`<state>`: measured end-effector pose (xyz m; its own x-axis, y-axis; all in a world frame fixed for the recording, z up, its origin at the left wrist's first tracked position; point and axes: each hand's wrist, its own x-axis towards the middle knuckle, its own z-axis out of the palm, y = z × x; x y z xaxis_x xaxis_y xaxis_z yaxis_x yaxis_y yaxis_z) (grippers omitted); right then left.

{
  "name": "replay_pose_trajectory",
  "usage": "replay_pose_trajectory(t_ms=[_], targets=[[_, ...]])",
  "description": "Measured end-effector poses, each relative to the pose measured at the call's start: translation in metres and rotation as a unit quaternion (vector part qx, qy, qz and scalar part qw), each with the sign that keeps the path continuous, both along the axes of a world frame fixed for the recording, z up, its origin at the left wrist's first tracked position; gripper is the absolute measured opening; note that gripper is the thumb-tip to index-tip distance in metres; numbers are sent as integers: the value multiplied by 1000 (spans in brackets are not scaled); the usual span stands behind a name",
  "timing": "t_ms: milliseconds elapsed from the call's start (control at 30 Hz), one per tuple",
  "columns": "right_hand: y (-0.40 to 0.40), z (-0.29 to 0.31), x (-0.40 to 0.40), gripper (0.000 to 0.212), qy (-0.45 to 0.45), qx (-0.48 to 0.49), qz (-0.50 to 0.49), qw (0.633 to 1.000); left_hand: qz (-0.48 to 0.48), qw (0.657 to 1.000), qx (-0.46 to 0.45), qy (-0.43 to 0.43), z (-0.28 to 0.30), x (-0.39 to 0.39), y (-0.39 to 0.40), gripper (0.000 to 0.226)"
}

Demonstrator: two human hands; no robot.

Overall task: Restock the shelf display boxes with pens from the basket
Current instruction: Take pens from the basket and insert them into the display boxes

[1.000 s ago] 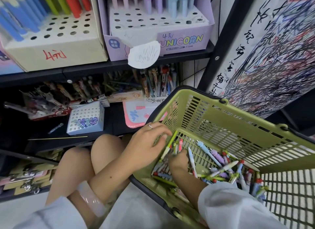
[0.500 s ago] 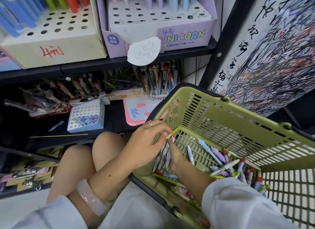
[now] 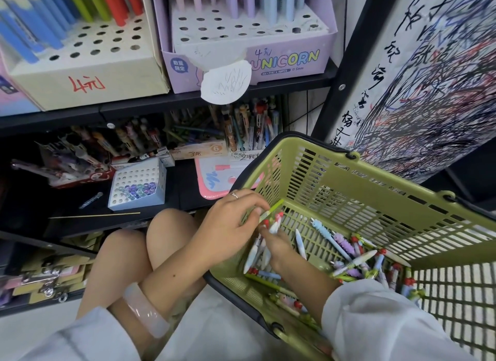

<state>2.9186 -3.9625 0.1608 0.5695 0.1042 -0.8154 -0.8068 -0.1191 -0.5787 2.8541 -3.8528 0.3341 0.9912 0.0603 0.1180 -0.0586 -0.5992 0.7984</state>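
The cream box (image 3: pixel 88 65) stands at upper left on the top shelf (image 3: pixel 161 107), its perforated top holding blue, green and red pens at the rear, with the front rows of holes vacant. Just beside it on the right, the Unicorn box (image 3: pixel 268 62) holds pastel pens in its back row; most front holes are likewise vacant, so both boxes can accept stock. A scribbled paper tag (image 3: pixel 226 82) hangs over the shelf edge. On the lower shelf, a small blue box (image 3: pixel 137 183) with a hole grid sits tilted, a cluster of purple caps filling its lower rows. The person crouches before the shelves, knees (image 3: pixel 139 242) beside the basket. The left hand (image 3: pixel 228 223) reaches over the near rim of the green basket (image 3: pixel 375 199), fingers curled, pinching a lime-green pen (image 3: pixel 272 209) that angles up toward the back wall; it appears to hold further pens below, probably to collect one type into a bundle before shelving. The right hand (image 3: pixel 279 249) lies on the basket floor, touching the left; its fingers are largely hidden by the left hand and by white pens (image 3: pixel 257 250), so its grasp cannot be told. The remaining pens (image 3: pixel 357 256) lie loose along the basket floor toward the right. The basket is tilted toward the person, which likely eases sorting.
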Motion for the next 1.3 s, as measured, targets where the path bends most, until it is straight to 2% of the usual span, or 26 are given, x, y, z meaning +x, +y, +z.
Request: replay_pose_trajectory(t_ms=[100, 167, 233, 367, 433, 500, 633, 700, 767, 867, 933, 967, 1067, 1133, 1200, 1267, 1300], targets=[[-13, -3, 7, 43, 28, -57, -56, 996, -1, 1000, -3, 4, 0, 0, 1, 19], [-19, -5, 17, 42, 12, -71, -101, 992, -2, 1000, -5, 7, -1, 0, 1, 19], [-18, -4, 27, 41, -18, -93, -102, 990, -3, 1000, -5, 7, -1, 0, 1, 18], [-1, 3, 39, 36, -83, -180, 7, 980, -3, 1000, 1, 4, -3, 0, 2, 19], [6, 4, 39, 37, -118, -251, 99, 956, -5, 1000, 8, -1, -4, 0, 2, 19], [7, 4, 36, 41, -154, -320, 186, 916, -7, 1000, 11, -1, -4, 0, 2, 19], [6, 3, 27, 32, -191, -346, 210, 894, -10, 1000, 17, -2, -5, 1, 3, 19], [4, 3, 29, 31, -175, -317, 215, 907, -14, 1000, 19, -3, -5, 1, 3, 19], [-1, 10, 33, 33, -136, -258, 183, 939, -16, 1000, 18, 0, -4, 1, 3, 19], [-16, 29, 38, 43, -44, -112, 98, 988, -15, 1000, 15, 12, -2, 1, 3, 19], [-27, 49, 42, 51, -2, -19, 85, 996, -18, 999, 19, 19, -1, 0, 3, 20], [-33, 61, 43, 47, 9, 19, 82, 996, -18, 999, 20, 22, 0, 0, 2, 20], [-45, 107, 43, 18, 9, 115, 90, 989, -8, 998, 5, 62, 6, 2, -7, 26], [-45, 139, 37, 14, -32, 150, 121, 981, -2, 988, -64, 139, 12, 5, -15, 43], [-39, 168, 29, 12, -82, 200, 147, 965, 0, 961, -169, 219, 23, 7, -26, 61], [-30, 194, 19, 15, -137, 228, 167, 949, 8, 921, -301, 248, 33, 7, -33, 63], [-25, 207, 14, 13, -162, 223, 170, 946, 15, 891, -378, 250, 39, 6, -33, 56]])
